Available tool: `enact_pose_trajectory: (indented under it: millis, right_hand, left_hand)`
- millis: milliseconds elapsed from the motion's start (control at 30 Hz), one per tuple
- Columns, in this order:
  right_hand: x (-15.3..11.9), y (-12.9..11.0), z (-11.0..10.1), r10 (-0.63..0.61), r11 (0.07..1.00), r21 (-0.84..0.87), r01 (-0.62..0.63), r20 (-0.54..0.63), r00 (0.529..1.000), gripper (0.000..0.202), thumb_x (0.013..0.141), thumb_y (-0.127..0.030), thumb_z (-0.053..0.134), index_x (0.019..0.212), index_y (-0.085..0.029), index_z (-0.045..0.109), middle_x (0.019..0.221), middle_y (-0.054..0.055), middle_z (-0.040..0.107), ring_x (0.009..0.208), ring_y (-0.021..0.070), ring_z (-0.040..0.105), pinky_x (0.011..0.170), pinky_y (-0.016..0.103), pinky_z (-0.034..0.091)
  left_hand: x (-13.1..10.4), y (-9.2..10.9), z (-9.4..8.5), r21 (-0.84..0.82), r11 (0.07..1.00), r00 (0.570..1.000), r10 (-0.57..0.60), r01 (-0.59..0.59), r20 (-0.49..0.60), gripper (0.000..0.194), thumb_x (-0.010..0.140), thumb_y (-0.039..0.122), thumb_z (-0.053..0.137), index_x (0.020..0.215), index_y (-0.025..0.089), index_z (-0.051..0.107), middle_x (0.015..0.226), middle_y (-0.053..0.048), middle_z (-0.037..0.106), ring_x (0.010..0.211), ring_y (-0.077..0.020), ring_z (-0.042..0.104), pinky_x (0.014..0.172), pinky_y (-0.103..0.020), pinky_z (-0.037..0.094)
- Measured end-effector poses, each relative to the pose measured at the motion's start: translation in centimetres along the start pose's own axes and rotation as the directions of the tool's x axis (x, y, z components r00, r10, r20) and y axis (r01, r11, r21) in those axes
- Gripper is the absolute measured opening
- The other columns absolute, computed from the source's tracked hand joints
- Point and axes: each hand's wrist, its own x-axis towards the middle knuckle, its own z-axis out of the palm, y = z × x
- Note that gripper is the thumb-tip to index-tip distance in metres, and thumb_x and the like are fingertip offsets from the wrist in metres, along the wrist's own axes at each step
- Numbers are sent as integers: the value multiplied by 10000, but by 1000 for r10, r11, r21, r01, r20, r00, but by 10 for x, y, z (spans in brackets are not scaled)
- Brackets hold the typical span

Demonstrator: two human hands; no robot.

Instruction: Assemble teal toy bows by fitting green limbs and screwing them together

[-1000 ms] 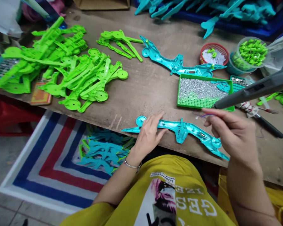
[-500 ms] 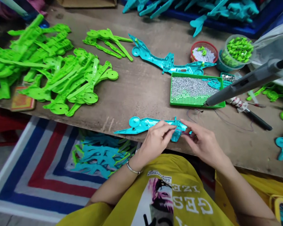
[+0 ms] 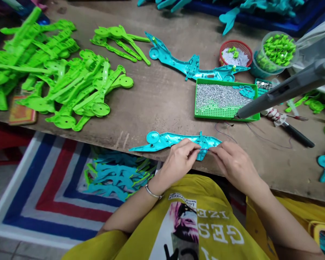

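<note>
A teal plastic bow-shaped piece [image 3: 165, 141] lies at the bench's front edge, its wide crosspiece under my hands. Thumb and forefinger of my left hand [image 3: 178, 160] pinch one end of a thin purplish wire [image 3: 204, 149]. The fingers of my right hand [image 3: 234, 162] are closed on the same wire, a short way to the right. It stretches across the crosspiece between them. Part of the teal piece is hidden behind both hands.
A green tray [image 3: 199, 115] of small metal screws stands ahead, below a grey electric screwdriver [image 3: 281, 88]. Lime-green plastic parts [image 3: 78, 86] are heaped at left. Farther back are another teal piece [image 3: 172, 59], a red basket [image 3: 222, 59] and a tub of green bits [image 3: 278, 48].
My right hand's fingers have come together on the wire, pinching closer to its end. The left hand stays at the crosspiece. The whole view has shifted slightly.
</note>
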Motion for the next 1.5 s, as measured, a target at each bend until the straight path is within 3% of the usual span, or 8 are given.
enact_pose_trajectory:
  millis: [200,333,600,833,967,1133,1500]
  right_hand:
    - [5,10,-14,-50,965,-254,64,60,997,190,991,-177,495,940,-178,678,812,60,585,756,215,479,684,347,320]
    - [13,12,-22,-11,909,-410,71,146,989,178,954,-140,521,820,-178,632,797,76,570,771,227,489,684,352,317]
    - [31,2,-21,63,858,-507,83,263,963,172,870,-57,546,773,-171,632,780,105,604,726,226,530,595,344,300]
    - [37,-5,-17,86,885,-458,80,330,940,185,861,-48,519,801,-161,652,789,117,615,720,229,576,520,333,225]
    - [33,1,-15,210,917,-395,-53,367,906,178,938,-138,489,904,-152,663,888,112,645,673,201,591,492,324,160]
    - [32,8,-6,335,929,-286,-234,388,859,209,1003,-257,474,944,-160,650,931,84,662,713,200,627,526,314,216]
    - [14,28,18,326,924,122,-361,238,915,178,996,-249,461,953,-161,609,957,101,651,856,245,639,701,325,420]
  left_hand:
    - [1,-2,-6,7,998,997,-62,62,-46,93,968,208,594,1029,176,657,943,-36,686,843,-153,672,798,-302,547]
    - [-7,-5,-7,56,997,998,-49,51,-34,85,954,140,580,1017,170,629,924,-30,660,847,-149,659,780,-286,535]
    - [-20,-9,2,75,995,998,-66,64,23,176,864,194,732,999,176,620,906,-27,632,801,-167,624,730,-298,524]
    - [-24,-9,13,23,997,996,-81,80,27,245,824,191,781,990,174,601,895,-25,660,770,-164,652,718,-298,543]
    - [-26,-11,18,-15,997,997,-76,76,-8,269,807,177,796,984,180,594,844,-7,684,763,-168,688,702,-283,557]
    - [-27,-12,20,-46,994,995,-98,96,-30,275,797,164,803,974,187,594,808,1,699,739,-167,708,693,-282,575]
    - [-28,-7,25,-76,990,993,-118,117,-6,254,796,138,798,958,182,608,825,-10,736,771,-168,731,728,-268,585]
